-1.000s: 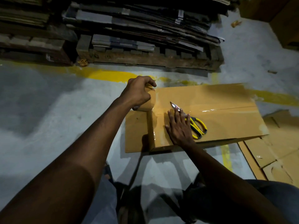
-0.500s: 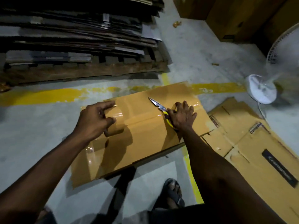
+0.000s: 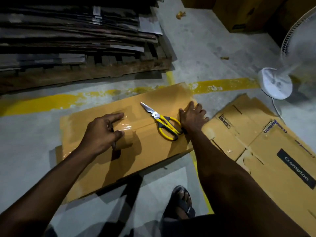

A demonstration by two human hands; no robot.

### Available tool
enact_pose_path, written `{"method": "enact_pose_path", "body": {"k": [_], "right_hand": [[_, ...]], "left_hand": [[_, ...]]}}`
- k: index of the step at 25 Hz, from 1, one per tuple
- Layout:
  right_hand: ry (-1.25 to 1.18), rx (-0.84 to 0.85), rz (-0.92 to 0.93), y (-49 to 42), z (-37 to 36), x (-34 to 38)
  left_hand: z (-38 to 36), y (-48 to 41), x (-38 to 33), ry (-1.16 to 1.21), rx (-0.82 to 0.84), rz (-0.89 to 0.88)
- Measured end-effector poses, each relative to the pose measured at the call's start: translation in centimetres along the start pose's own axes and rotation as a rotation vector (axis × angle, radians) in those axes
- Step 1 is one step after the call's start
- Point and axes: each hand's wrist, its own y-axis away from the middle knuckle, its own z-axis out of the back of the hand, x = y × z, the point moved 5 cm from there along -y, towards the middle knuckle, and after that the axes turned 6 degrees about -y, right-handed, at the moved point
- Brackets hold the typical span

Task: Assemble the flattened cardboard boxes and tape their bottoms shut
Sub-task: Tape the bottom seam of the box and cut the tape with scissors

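Observation:
A brown cardboard box (image 3: 150,147) lies on the concrete floor with its closed bottom flaps facing up and glossy clear tape along the centre seam. My left hand (image 3: 100,132) grips a roll of tape (image 3: 125,138) standing on the box near its left part. Yellow-handled scissors (image 3: 162,122) lie on the box, blades pointing up-left. My right hand (image 3: 192,117) is pressed flat on the box's right end, just right of the scissor handles, holding nothing.
Flattened printed boxes (image 3: 266,142) lie on the floor at right. A white pedestal fan (image 3: 280,82) stands at far right. A wooden pallet with stacked flat cardboard (image 3: 77,48) fills the upper left. My sandalled foot (image 3: 182,200) is below the box. Yellow floor lines (image 3: 51,101) run behind.
My left hand has drawn the tape roll rightward along the seam from the box's left end. My right hand let go of the scissors and slid to the right end. The view panned right.

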Motion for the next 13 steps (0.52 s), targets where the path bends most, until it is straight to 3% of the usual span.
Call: {"method": "enact_pose_path", "body": {"k": [8, 13], "right_hand": [[0.009, 0.061, 0.24, 12.7, -4.5, 12.5], [-0.013, 0.16, 0.367, 14.3, -5.2, 15.4]], "left_hand": [[3.9, 1.2, 1.9, 0.039, -0.042, 0.055], [4.6, 1.5, 2.6, 0.025, -0.025, 0.06]]}}
